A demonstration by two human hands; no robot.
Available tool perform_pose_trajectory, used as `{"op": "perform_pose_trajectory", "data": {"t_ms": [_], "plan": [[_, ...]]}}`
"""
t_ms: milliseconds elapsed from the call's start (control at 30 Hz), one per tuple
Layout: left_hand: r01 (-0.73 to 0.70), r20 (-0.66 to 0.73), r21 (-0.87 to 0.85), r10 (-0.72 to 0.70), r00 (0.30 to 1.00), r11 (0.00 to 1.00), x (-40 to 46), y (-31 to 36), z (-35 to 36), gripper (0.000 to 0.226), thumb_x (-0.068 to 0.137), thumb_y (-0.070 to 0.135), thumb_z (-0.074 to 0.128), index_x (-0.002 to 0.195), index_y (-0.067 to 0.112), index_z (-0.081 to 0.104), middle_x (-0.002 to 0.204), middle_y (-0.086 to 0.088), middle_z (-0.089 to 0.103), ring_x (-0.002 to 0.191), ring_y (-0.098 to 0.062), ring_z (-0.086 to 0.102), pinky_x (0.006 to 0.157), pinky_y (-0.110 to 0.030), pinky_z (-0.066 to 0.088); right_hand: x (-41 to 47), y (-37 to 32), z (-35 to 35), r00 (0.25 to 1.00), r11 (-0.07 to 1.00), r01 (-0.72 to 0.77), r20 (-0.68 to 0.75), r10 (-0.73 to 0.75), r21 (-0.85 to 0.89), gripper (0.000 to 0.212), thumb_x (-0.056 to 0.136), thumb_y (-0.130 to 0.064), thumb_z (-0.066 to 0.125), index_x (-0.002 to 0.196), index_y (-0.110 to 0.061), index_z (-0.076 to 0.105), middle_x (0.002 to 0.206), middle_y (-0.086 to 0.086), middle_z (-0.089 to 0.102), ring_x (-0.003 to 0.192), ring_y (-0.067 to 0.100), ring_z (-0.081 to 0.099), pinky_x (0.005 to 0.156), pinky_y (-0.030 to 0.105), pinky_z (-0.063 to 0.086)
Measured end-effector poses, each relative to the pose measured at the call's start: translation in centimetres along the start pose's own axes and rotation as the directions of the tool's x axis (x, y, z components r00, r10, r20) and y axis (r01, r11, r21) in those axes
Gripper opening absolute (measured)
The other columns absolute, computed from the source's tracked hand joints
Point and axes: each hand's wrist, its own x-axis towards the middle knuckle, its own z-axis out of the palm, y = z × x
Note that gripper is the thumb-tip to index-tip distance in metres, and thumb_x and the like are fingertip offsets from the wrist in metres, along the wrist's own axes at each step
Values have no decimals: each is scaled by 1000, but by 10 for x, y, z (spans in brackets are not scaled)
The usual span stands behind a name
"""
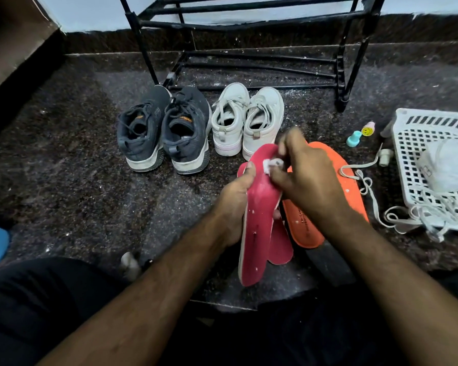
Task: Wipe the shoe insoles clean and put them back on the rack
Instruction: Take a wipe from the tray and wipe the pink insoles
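Left hand (236, 204) grips red insole (257, 220) edge, tilted off floor. Right hand (307, 178) pinches white wipe (271, 165) at toe. Advice: firm lengthwise strokes, brace underneath, clear white specks.

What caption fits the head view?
Left hand holds a red insole; right hand wipes it with a white wad.
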Motion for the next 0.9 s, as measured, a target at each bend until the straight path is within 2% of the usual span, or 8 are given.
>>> {"op": "perform_pose_trajectory", "data": {"t_ms": [67, 200, 300, 400, 467, 567, 767, 900], "plan": [[14, -20, 19, -13, 1000, 1000, -3, 1, 3, 62, 102, 60, 29, 99, 16, 72, 70, -8, 67, 48, -23, 59, 48, -29, 46, 1, -1, -4, 1000, 999, -24, -16, 24, 41, 36, 82, -14, 69, 93, -24, 36, 71, 0, 59, 63, 22, 56, 59, 37, 41], [17, -31, -140, -21, 999, 990, -5, 5, 6, 52, 104, 52, 30, 99, 12, 63, 70, -7, 70, 58, -18, 67, 56, -26, 57, -23, -19, 9, 967, 993, 56, 243, -80, 103, 39, 80, -11, 69, 95, -22, 35, 68, -1, 59, 61, 22, 58, 57, 35, 41], [-15, -22, 1, 15, 1000, 1000, -3, 1, 4, 53, 104, 53, 31, 101, 13, 66, 69, -7, 68, 50, -20, 59, 45, -26, 47, -9, -5, 8, 993, 998, 66, 96, -65, -2, 31, 84, -14, 64, 95, -21, 36, 70, -1, 56, 64, 28, 55, 58, 37, 35], [-24, 15, 72, 23, 1000, 997, -5, -3, 7, 57, 102, 57, 31, 111, 14, 68, 87, -17, 72, 61, -28, 63, 43, -26, 43, 5, 6, -6, 997, 997, -32, -72, 28, -66, 29, 85, -16, 66, 95, -18, 39, 75, 4, 58, 68, 33, 56, 61, 41, 41], [-20, -5, 38, 20, 1000, 999, -5, -3, 6, 57, 102, 58, 35, 103, 12, 69, 84, -19, 68, 60, -27, 59, 41, -25, 45, -4, -2, -5, 1000, 1000, 0, 25, 0, -8, 32, 84, -15, 67, 94, -20, 37, 70, 0, 58, 62, 26, 55, 58, 39, 41], [-15, -41, -9, 15, 999, 1000, -2, -2, 2, 52, 102, 56, 33, 86, 15, 60, 57, -5, 57, 40, -16, 53, 37, -21, 44, -27, -18, 8, 968, 997, 40, 243, -57, 71, 33, 82, -11, 66, 94, -21, 37, 67, -2, 60, 59, 22, 59, 55, 38, 46], [-4, 57, 6, 3, 998, 1000, -4, -4, 3, 60, 102, 59, 28, 129, 16, 60, 98, -6, 73, 68, -25, 71, 39, -22, 40, -1, 3, -12, 1000, 1000, -19, 6, 19, -24, 37, 81, -12, 70, 92, -23, 36, 71, 2, 60, 64, 28, 56, 61, 42, 44], [17, 3, -16, -17, 1000, 1000, 2, -5, -2, 59, 95, 66, 40, 96, 16, 72, 73, -7, 64, 52, -23, 57, 41, -29, 47, -26, -16, -2, 972, 997, 63, 224, -69, 32, 37, 82, -13, 70, 95, -23, 38, 70, -2, 61, 62, 21, 58, 62, 43, 47]]}}
